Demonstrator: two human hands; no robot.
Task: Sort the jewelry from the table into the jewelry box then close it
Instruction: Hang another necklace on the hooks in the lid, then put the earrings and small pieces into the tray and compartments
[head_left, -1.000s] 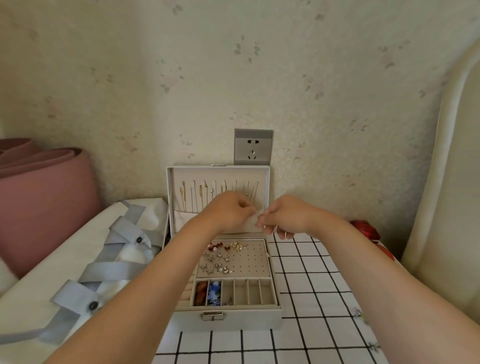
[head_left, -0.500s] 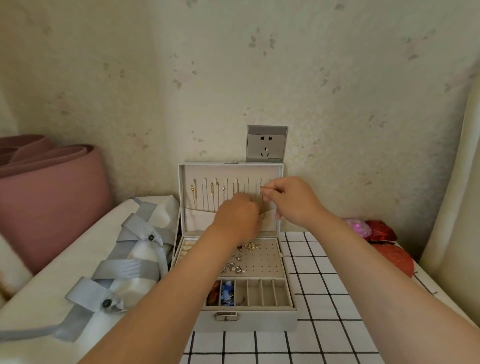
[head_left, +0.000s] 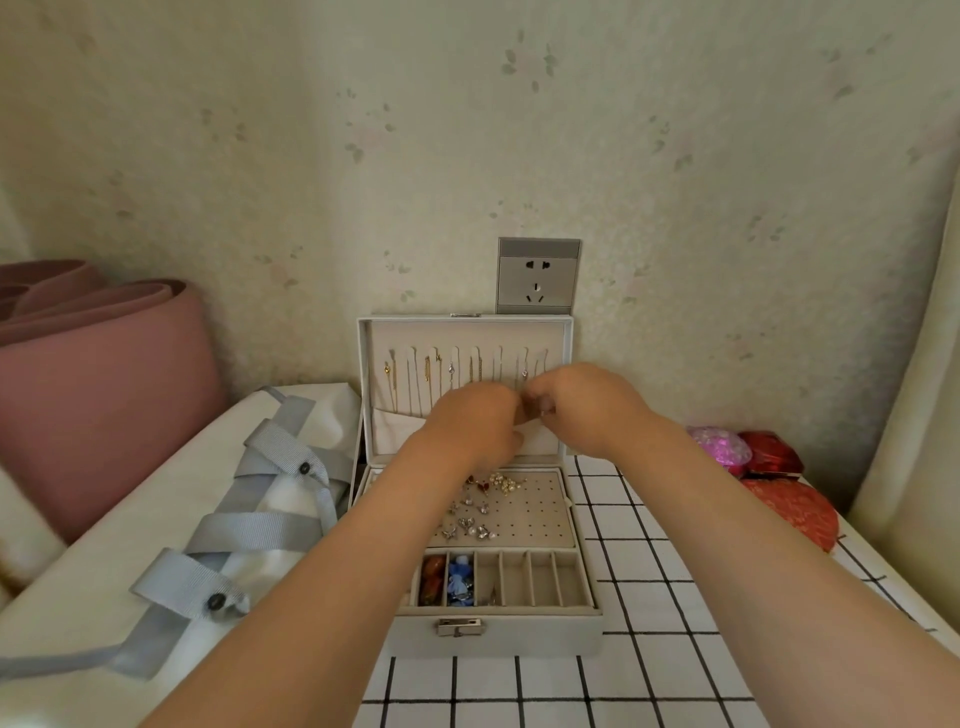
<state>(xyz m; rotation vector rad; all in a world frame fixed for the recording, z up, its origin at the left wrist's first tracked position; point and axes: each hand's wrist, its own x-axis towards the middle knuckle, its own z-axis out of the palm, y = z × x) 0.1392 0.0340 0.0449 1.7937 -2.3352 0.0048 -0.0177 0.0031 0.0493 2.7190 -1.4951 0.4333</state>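
The grey jewelry box (head_left: 493, 636) stands open on the checked tablecloth, its lid (head_left: 462, 332) upright against the wall. Several thin necklaces (head_left: 431, 376) hang from notches in the lid. Earrings (head_left: 475, 512) sit on the perforated pad, and small red and blue pieces (head_left: 449, 579) fill two front slots. My left hand (head_left: 475, 423) and my right hand (head_left: 584, 405) meet at the lid's lower right, fingers curled. They pinch the chain of a silver necklace (head_left: 524, 373) that hangs from a right-hand notch. The fingertips and the chain's lower part are hidden.
A wall socket (head_left: 537, 275) sits just above the lid. A white cloth bag with grey straps (head_left: 249, 525) lies left of the box, beside a pink roll (head_left: 98, 384). Pink and red pouches (head_left: 763, 467) lie at the table's right rear.
Both hands rose from in front of the lid's pocket to its notches, and the right hand hooked the necklace there. Now both have dropped lower along the chain. The camera shifted closer.
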